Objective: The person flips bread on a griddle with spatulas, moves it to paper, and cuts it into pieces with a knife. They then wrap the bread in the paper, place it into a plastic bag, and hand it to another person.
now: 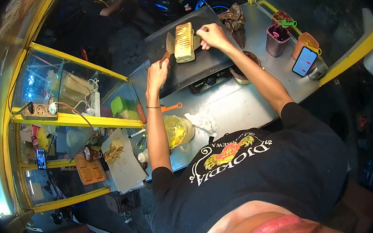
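A toasted loaf of bread with brown grill stripes on top rests on a dark flat griddle. My left hand is closed around the wooden handle of a spatula, whose metal blade stands beside the loaf's left side. At the loaf's right side is my right hand, its fingers closed in a pinch. Something dark and flat shows between those fingers and the bread, but I cannot make out what it is. Below the griddle plate sits a stove front with a knob.
On the right stand a tub of dark filling, an orange container and a phone. A clear pitcher and crumpled white tissue are nearer me. Yellow-framed glass shelving borders the left; crumpled brown plastic lies behind the griddle.
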A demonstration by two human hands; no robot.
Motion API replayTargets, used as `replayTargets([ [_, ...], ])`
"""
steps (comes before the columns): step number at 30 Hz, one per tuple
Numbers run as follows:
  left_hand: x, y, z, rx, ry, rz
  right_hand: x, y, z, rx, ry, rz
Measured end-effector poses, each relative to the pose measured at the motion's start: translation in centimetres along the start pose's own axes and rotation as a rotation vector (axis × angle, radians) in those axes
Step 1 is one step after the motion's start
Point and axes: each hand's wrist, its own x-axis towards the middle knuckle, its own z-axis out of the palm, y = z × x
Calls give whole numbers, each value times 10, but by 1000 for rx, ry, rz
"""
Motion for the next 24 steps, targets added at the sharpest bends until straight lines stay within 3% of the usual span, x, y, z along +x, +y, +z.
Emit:
replayTargets([
  [5, -11, 0, -32, 73, -93, -135, 10, -56, -18, -584, -18, -392],
  [6, -17, 3, -36, 73, -85, -148, 28, -54, -27, -640, 22, -405],
  [7, -20, 5, -38, 66, -70, -157, 38, -65, -37, -588, -34, -222],
  [8, -23, -1, -35, 60, -29, -146, 68, -50, -46, -706, 4, -355],
  [14, -41, -3, -30, 57, 5, -185, 129, -26, -46, -1204, -77, -678],
  [18, -63, 6, -20, 22, 62, -228, 121, -14, -26, -1467, -353, -923],
  [24, -71, 11, 13, -9, 103, -167, 40, -52, -27, -1570, -680, -944],
])
